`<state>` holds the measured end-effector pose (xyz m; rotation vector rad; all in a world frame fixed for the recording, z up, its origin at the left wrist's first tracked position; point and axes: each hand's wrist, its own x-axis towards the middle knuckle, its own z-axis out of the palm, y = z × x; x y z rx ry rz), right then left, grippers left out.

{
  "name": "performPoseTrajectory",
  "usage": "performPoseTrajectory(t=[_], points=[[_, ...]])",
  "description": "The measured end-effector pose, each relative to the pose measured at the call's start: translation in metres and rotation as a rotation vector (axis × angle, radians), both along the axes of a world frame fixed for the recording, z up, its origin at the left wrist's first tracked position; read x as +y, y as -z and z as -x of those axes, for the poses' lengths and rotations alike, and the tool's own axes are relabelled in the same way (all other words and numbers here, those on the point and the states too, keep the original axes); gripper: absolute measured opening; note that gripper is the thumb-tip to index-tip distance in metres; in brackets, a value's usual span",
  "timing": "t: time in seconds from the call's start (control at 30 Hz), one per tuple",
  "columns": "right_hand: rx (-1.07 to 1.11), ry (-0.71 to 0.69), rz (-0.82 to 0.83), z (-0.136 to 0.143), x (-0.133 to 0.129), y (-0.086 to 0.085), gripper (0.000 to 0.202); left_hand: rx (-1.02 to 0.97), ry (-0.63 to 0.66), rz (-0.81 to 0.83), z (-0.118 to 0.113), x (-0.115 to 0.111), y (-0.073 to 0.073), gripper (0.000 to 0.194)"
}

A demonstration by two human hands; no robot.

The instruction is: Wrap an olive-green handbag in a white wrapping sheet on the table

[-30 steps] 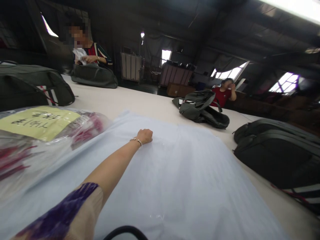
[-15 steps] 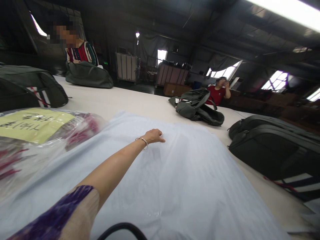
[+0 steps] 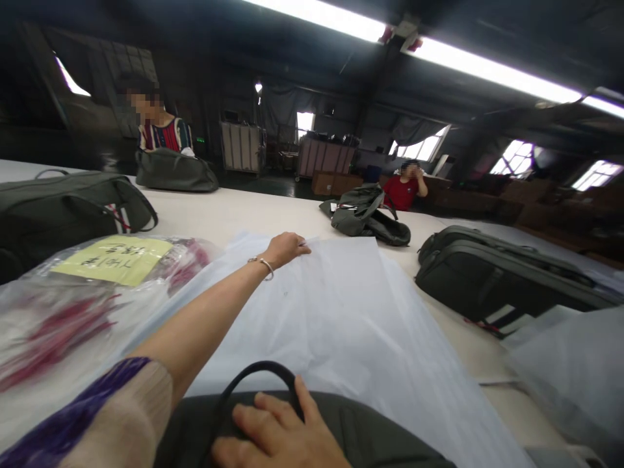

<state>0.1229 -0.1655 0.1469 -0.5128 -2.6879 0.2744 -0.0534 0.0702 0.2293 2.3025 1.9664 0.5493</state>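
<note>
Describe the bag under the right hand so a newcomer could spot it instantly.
On the long white table, look at the near edge. The dark green bag lies there under the right hand, over the pale plastic sheet. Unlike the other bags, its black loop handle stands upright.

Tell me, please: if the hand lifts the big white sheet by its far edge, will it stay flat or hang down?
The white sheet looks thin and faintly creased, so it would probably droop and feel light. The left hand grips only its far edge, so it may slide easily over the table.
</note>
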Motion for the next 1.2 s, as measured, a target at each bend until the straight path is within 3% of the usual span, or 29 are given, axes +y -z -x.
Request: performPoseTrajectory(t=[0.07,0.13,0.23,0.33,0.43,0.57,0.73,0.83,0.93,1.13,1.2], points=[[-0.018,-0.049,0.053,-0.009,0.0,-0.019,0.038,0.038,0.028,-0.1,-0.002,-0.024,-0.023,0.031],[0.043,-0.051,0.049,-0.024,-0.004,-0.055,0.046,0.084,0.071,-0.197,-0.005,-0.053,-0.045,0.025],[0.197,0.097,-0.185,-0.052,-0.011,-0.118,0.05,0.163,0.168,-0.308,-0.015,-0.105,-0.07,0.012],[0.219,0.275,-0.502,-0.075,-0.012,-0.168,0.059,0.239,0.257,-0.373,-0.03,-0.165,-0.083,0.01],[0.122,0.295,-0.611,-0.087,-0.009,-0.193,0.067,0.31,0.332,-0.466,-0.05,-0.224,-0.087,0.01],[0.107,0.18,-0.556,-0.096,-0.022,-0.192,0.041,0.371,0.409,-0.661,-0.079,-0.291,-0.087,0.009],[0.134,0.137,-0.469,-0.115,-0.069,-0.166,0.025,0.353,0.501,-0.484,-0.085,-0.35,-0.083,0.004],[0.129,0.171,-0.427,-0.124,-0.095,-0.149,0.028,0.31,0.524,-0.372,-0.059,-0.367,-0.081,0.026],[0.133,0.204,-0.416,-0.128,-0.111,-0.134,0.031,0.37,0.38,-0.35,-0.017,-0.369,-0.081,0.042],[0.1,0.286,-0.429,-0.126,-0.122,-0.122,0.024,0.498,0.161,-0.369,0.063,-0.356,-0.074,0.014],[0.091,0.303,-0.448,-0.125,-0.124,-0.123,0.023,0.515,0.11,-0.397,0.078,-0.361,-0.072,0.02]])
